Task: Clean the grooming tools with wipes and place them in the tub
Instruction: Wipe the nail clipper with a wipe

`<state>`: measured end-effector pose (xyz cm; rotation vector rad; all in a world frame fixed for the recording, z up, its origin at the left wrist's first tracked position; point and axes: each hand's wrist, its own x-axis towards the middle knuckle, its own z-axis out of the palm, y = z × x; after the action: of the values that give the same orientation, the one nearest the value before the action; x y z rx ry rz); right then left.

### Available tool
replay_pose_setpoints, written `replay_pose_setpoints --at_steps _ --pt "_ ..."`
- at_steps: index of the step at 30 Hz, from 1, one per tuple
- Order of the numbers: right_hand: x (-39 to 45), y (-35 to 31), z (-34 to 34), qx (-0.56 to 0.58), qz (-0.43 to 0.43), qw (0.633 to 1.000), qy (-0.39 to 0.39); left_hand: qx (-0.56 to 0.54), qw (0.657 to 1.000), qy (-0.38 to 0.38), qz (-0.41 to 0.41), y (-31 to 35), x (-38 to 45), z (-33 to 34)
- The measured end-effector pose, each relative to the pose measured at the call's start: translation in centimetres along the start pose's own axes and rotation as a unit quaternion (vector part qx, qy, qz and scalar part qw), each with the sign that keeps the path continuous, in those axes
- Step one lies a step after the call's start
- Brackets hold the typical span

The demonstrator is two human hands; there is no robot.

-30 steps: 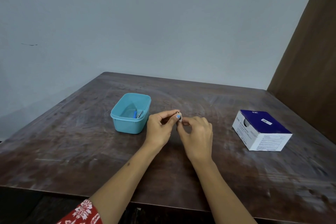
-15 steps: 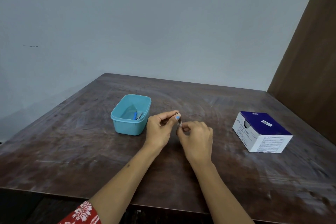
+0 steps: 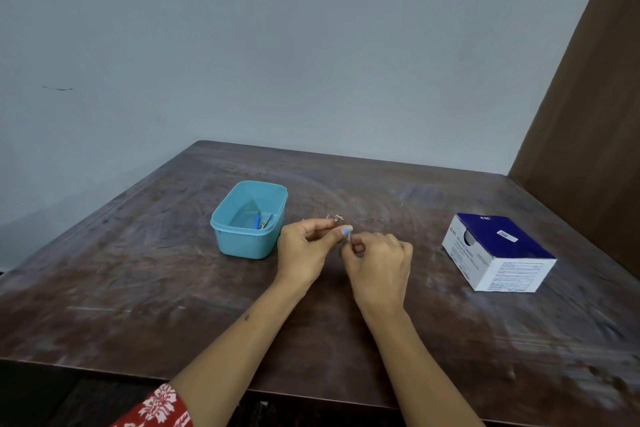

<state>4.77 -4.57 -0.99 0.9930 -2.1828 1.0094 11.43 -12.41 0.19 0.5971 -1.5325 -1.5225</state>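
Now we log a small shift: our left hand (image 3: 304,250) and right hand (image 3: 377,263) have drawn slightly apart — both pinch a tiny tool (image 3: 347,236) above the table (image 3: 138,288), wiping unfinished. Tub (image 3: 242,239) — two cleaned tools inside; wipe box (image 3: 498,253) at right.

- Left hand (image 3: 304,250) reaches in from the near left, thumb and forefinger pinched.
- Right hand (image 3: 379,262) sits just beside it, back up, fingers curled, fingertips meeting the left's.
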Motion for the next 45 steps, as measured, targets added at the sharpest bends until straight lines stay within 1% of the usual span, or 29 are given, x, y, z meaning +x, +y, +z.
replay_pose_setpoints --at_steps 3,5,8,11,13,17,19,22,25,27,31,34,37,40,42,44,45 --pt "0.0 0.0 0.2 -0.019 -0.037 0.999 -0.007 0.011 1.000 0.012 -0.005 -0.3 0.2 0.1" --pt "-0.1 0.1 0.4 -0.015 -0.044 0.999 -0.011 0.002 1.000 0.017 -0.008 -0.4 0.3 -0.1" --pt "-0.1 0.2 0.6 0.009 -0.024 1.000 0.001 -0.015 1.000 0.008 -0.018 -0.4 0.3 -0.2" --pt "0.0 0.4 0.5 0.065 0.009 0.997 0.029 -0.032 0.999 0.008 -0.028 -0.4 0.4 -0.2" --pt "0.1 0.5 0.3 0.092 0.016 0.995 0.036 -0.051 0.998 0.011 -0.041 -0.4 0.6 -0.2" --pt "0.1 0.1 -0.1 0.142 0.000 0.990 -0.011 -0.074 0.995 -0.009 -0.060 -0.3 0.4 -0.2" --pt "0.1 -0.1 -0.3 0.159 0.010 0.987 -0.025 -0.080 0.995 -0.012 -0.060 -0.2 0.4 -0.2" --pt "0.0 -0.1 -0.6 0.192 0.046 0.979 -0.058 -0.082 0.995 -0.006 -0.062 -0.1 0.4 -0.2" --pt "-0.1 -0.4 -1.0 0.213 0.045 0.974 -0.069 -0.082 0.995 0.011 -0.062 -0.1 0.5 -0.1" --pt "-0.2 -0.7 -1.1 0.194 0.026 0.978 -0.069 -0.085 0.994 0.021 -0.068 -0.1 0.6 -0.2" --pt "-0.2 -0.2 -0.3 0.114 -0.029 0.991 -0.066 -0.091 0.992 0.018 -0.084 -0.2 0.7 -0.3" --pt "-0.3 0.2 0.3 0.121 -0.037 0.990 -0.069 -0.094 0.992 0.010 -0.089 0.0 0.6 -0.4" --pt "-0.2 0.2 0.2 0.167 -0.017 0.984 -0.056 -0.104 0.991 0.007 -0.088 0.2 0.4 -0.3" --pt "-0.2 0.1 -0.2 0.210 0.008 0.977 -0.031 -0.123 0.989 0.024 -0.076 0.4 0.5 -0.4" --pt "0.0 0.1 -0.3 0.258 0.064 0.964 -0.014 -0.145 0.986 0.027 -0.076 0.3 0.6 -0.4" --pt "0.3 0.2 -0.3 0.287 0.122 0.950 -0.002 -0.137 0.988 0.013 -0.077 0.2 0.5 -0.3" --pt "0.4 0.3 -0.3 0.294 0.138 0.946 0.003 -0.124 0.989 -0.001 -0.074 0.1 0.5 -0.3"
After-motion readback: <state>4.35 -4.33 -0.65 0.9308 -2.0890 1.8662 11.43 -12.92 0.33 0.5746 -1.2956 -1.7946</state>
